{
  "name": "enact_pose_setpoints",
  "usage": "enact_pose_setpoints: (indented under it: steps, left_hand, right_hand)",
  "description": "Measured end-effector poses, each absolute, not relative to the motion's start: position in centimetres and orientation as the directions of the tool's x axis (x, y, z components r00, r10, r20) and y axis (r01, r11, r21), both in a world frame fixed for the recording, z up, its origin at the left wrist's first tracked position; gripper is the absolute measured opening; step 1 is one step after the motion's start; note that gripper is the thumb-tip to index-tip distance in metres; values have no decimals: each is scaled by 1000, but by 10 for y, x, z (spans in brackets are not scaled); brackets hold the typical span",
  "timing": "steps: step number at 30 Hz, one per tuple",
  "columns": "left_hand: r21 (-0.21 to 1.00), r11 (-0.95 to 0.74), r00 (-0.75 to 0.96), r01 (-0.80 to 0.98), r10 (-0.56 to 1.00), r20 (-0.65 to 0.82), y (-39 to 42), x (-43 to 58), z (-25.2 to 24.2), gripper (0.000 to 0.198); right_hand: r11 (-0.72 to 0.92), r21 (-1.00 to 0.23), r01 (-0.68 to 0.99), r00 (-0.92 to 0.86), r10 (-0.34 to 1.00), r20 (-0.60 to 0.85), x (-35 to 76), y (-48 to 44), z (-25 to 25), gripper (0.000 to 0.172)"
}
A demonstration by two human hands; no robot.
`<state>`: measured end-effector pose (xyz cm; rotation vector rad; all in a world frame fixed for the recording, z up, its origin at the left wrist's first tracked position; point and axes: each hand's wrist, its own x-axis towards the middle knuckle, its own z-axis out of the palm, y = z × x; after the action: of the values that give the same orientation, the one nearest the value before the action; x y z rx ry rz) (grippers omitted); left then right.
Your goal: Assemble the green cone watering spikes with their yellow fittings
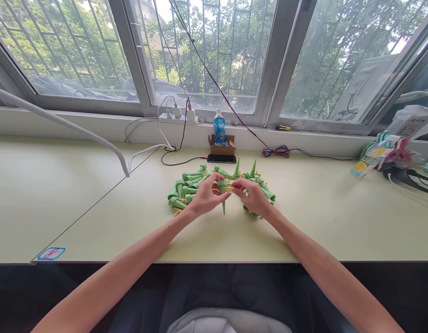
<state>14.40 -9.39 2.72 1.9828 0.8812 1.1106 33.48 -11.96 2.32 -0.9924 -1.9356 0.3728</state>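
Note:
Between my hands hangs a green plastic watering spike (223,185), its wide ridged cap up and its thin tip pointing down. My left hand (210,194) is closed on it, thumb and fingers near the cap. My right hand (252,196) pinches a small yellow valve piece (229,188) at the spike's right side; whether it is fully seated I cannot tell. Behind and left of my left hand lies a pile of green spikes (181,189), some with yellow pieces. A second cluster of spikes (269,194) lies around my right hand, partly hidden by it; two cones there point up.
A black phone (221,158) lies on the table before a small cardboard box (223,147) and a blue bottle (219,127). Cables (276,151) run along the back edge. Plastic-wrapped items (376,155) sit far right. A white curved arm (78,127) crosses at left.

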Motion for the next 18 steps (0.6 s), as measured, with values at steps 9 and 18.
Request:
enact_pose_setpoints:
  steps: [9,18]
  left_hand:
    - [848,-498,396,181,826,401,-95,144,29,38]
    - [920,-357,376,160,884,278,-99,145,35,44]
  right_hand:
    - [637,-608,473,-252,760,600,335,-119,22,14]
    - [639,-609,470,-227,754,616,335,-121,24,12]
